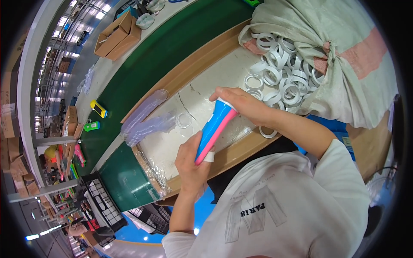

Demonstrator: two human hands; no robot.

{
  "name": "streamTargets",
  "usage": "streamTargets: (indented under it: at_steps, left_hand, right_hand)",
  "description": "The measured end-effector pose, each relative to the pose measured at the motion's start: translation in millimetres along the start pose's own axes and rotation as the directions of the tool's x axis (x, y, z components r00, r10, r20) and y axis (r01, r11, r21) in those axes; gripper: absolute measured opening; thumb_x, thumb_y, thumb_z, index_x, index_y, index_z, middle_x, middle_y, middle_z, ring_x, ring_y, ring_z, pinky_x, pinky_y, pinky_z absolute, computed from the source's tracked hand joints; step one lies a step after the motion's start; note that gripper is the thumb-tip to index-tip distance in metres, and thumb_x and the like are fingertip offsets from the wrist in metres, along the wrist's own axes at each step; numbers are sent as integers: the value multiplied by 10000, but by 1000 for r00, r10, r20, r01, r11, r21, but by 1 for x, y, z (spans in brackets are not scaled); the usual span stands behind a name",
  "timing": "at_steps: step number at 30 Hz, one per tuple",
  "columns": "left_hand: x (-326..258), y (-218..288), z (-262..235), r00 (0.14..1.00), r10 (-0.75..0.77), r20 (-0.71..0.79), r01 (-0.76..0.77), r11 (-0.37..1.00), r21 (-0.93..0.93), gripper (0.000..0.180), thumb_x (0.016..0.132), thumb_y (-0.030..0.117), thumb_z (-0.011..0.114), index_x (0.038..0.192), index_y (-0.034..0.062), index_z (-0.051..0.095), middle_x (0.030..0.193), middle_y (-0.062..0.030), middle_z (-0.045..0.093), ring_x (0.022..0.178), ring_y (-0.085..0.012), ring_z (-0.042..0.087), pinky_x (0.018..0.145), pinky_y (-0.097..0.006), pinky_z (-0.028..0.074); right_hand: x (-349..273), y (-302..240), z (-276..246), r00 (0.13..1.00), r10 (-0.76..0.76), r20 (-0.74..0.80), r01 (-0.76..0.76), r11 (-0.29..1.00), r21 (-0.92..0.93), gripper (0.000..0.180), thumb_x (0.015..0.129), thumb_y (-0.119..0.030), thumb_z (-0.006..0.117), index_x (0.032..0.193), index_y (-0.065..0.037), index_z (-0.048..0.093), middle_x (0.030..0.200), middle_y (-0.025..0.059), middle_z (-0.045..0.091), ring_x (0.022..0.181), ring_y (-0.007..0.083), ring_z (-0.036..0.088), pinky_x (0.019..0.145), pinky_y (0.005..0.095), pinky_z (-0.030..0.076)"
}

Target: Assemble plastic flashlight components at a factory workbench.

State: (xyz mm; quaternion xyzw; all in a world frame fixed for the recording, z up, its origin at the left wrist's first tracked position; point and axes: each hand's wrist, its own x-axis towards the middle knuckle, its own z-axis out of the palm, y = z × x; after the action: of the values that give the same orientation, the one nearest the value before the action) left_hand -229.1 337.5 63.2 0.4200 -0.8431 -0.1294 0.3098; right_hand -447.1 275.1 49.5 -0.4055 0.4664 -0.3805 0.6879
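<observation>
A blue and pink flashlight-shaped plastic body (pixel 214 129) is held slanting between my two hands, its wide end up and to the right. My left hand (pixel 189 161) wraps around its narrow lower end; a white band shows on one finger. Over the wide end, my right hand (pixel 243 104) closes its fingers against a white ring (pixel 224 102) at the rim. Many loose white plastic rings (pixel 291 93) lie heaped beyond my right hand, spilling from a woven sack (pixel 359 56). To the left are stacks of clear discs in plastic sleeves (pixel 150 128) and a loose clear disc (pixel 185 120).
A cardboard-edged tray (pixel 189 58) lies under my hands. Beyond it runs a green conveyor belt (pixel 116 92) carrying a yellow flashlight (pixel 99 109), a green one (pixel 91 126) and a pink one (pixel 80 155). An open carton (pixel 118 36) stands farther off; black baskets (pixel 103 202) sit lower left.
</observation>
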Motion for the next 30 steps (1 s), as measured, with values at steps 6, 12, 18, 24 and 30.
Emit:
streamTargets:
  at_steps: [6, 12, 18, 24, 30]
  left_hand:
    - [-29, 17, 14, 632, -603, 486, 502, -159, -850, 516, 844, 196, 688, 1269, -26, 497, 1086, -171, 633, 789, -157, 594, 670, -278, 491]
    - [-35, 30, 20, 696, -434, 572, 476, -318, -820, 535, 830, 185, 698, 1252, -12, 437, 1070, -193, 591, 769, -201, 618, 615, -303, 520]
    - [-36, 39, 20, 746, -158, 647, 467, -568, -678, 707, 758, 236, 762, 1296, -4, 372, 1028, -200, 603, 722, -243, 641, 607, -333, 533]
    - [-28, 64, 19, 644, -282, 711, 592, -404, -697, 644, 708, 210, 782, 1227, -2, 464, 721, -123, 548, 489, -205, 521, 436, -299, 402]
    - [-34, 89, 16, 764, -67, 642, 476, -613, -631, 523, 754, 110, 720, 1193, -8, 462, 758, -107, 545, 534, -171, 517, 472, -268, 399]
  right_hand:
    - [-22, 1, 9, 961, -236, 142, 148, 879, 454, 480, 1002, -327, 437, 1384, -39, 396, 1215, 89, 526, 1143, 176, 524, 986, 350, 428]
    - [-24, 10, 17, 947, -302, 106, 179, 775, 605, 465, 919, -334, 591, 1267, -55, 459, 1172, 147, 557, 1117, 265, 564, 963, 408, 461]
    - [-27, 6, 24, 927, -341, 157, 160, 736, 658, 396, 862, -313, 650, 1134, -74, 491, 1103, 169, 569, 1071, 304, 592, 912, 441, 505]
    - [-45, -11, 43, 927, -360, 109, 241, 792, 561, 418, 749, -288, 742, 1016, -89, 491, 996, 157, 593, 1023, 326, 609, 894, 454, 512]
    - [-49, -2, 51, 832, -494, 253, 64, 538, 840, 353, 755, -291, 733, 890, -136, 445, 963, 152, 563, 1006, 349, 613, 882, 415, 527]
